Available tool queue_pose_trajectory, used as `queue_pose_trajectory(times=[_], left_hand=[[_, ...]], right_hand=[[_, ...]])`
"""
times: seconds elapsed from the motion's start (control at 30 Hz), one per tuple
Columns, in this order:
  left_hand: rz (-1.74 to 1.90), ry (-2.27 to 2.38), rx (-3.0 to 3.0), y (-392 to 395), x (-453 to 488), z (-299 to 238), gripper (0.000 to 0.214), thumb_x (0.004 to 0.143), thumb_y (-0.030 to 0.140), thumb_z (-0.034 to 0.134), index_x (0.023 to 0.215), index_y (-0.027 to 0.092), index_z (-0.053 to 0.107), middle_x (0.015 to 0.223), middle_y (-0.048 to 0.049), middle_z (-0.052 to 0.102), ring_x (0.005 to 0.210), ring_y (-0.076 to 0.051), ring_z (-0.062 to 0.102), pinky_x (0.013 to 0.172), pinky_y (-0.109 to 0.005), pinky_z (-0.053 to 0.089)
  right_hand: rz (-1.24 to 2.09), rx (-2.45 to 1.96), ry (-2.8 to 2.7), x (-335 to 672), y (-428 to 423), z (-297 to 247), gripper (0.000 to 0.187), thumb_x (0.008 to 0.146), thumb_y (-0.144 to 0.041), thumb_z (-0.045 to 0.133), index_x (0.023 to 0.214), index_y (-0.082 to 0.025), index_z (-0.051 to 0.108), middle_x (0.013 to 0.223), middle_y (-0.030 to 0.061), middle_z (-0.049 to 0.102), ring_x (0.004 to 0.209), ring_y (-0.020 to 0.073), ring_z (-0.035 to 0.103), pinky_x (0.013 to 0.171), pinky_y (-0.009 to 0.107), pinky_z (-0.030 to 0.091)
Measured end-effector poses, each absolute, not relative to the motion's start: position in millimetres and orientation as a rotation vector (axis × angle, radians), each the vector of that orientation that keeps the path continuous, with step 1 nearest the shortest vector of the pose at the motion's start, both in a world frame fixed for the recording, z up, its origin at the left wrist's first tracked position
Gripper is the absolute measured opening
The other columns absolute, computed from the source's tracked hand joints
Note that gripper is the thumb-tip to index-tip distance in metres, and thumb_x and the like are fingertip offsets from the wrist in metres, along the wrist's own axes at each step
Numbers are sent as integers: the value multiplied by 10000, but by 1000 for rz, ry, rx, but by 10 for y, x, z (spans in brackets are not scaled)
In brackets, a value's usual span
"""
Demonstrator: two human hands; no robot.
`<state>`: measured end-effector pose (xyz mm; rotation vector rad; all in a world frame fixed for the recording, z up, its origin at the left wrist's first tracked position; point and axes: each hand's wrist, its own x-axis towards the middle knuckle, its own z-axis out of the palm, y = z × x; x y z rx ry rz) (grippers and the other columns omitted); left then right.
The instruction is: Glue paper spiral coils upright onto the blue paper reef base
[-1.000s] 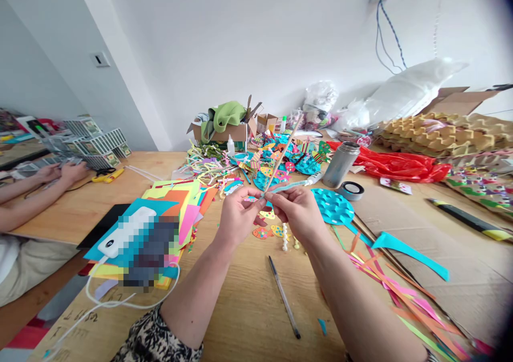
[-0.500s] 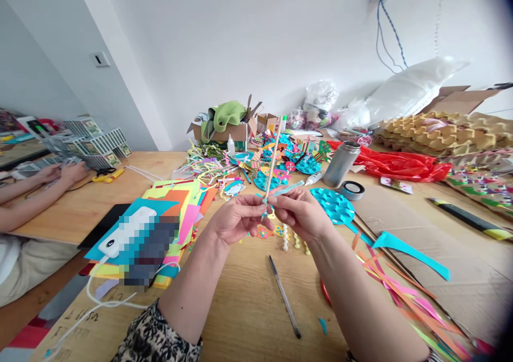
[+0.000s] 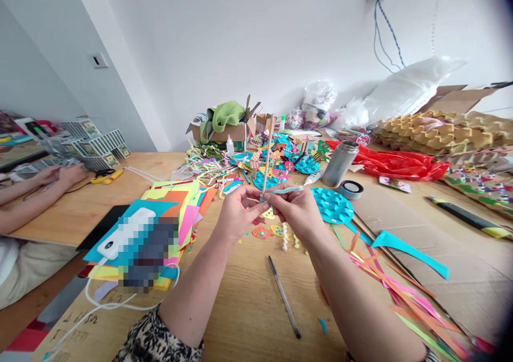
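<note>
My left hand [image 3: 237, 213] and my right hand [image 3: 297, 208] meet above the wooden table [image 3: 248, 308], both pinched at the lower end of a thin wooden stick [image 3: 268, 151] that stands almost upright. A light blue paper strip [image 3: 286, 190] runs from the stick's base over my right fingers. Small coloured paper fish [image 3: 262, 233] and a string of white beads [image 3: 285, 236] lie just below my hands. A black pen [image 3: 284, 297] lies nearer to me.
A stack of coloured paper with a white device on a cable [image 3: 132, 231] lies at left. Cut paper shapes [image 3: 280, 161], a steel flask [image 3: 340, 163], a tape roll [image 3: 350, 189], paper strips [image 3: 404, 298] and egg trays [image 3: 436, 132] surround me. Another person's hands [image 3: 60, 174] rest at far left.
The stick has swung from leaning right to nearly upright. My hands have stayed pinched at its base, and the blue strip now lies flatter over my right fingers.
</note>
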<state>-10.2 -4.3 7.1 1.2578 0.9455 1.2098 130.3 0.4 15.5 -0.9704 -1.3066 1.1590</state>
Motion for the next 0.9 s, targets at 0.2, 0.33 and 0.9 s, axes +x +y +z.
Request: queue_pose_trajectory(times=[0.2, 0.33, 0.9], left_hand=[[1343, 1175, 1531, -41, -78, 24, 196, 685, 287, 717, 773, 177, 580, 633, 15, 603, 564, -129, 601, 463, -216, 511], [1360, 1174, 1554, -35, -92, 27, 141, 698, 257, 696, 744, 179, 588, 622, 20, 601, 554, -111, 586, 489, -198, 502], [1070, 874, 1186, -64, -189, 156, 256, 670, 311, 728, 808, 128, 613, 700, -20, 650, 578, -158, 674, 405, -194, 501]], right_hand=[[1108, -991, -1344, 1258, -27, 153, 165, 690, -300, 686, 673, -153, 614, 435, -51, 509, 351, 62, 398, 341, 189, 292], [1056, -1015, -1374, 1241, -58, 177, 147, 684, -288, 688, 692, -145, 657, 481, -28, 552, 374, 69, 425, 345, 195, 316], [1337, -834, -1265, 1322, 17, 134, 196, 675, -324, 741, 657, -143, 670, 419, -54, 505, 342, 39, 378, 331, 177, 243]])
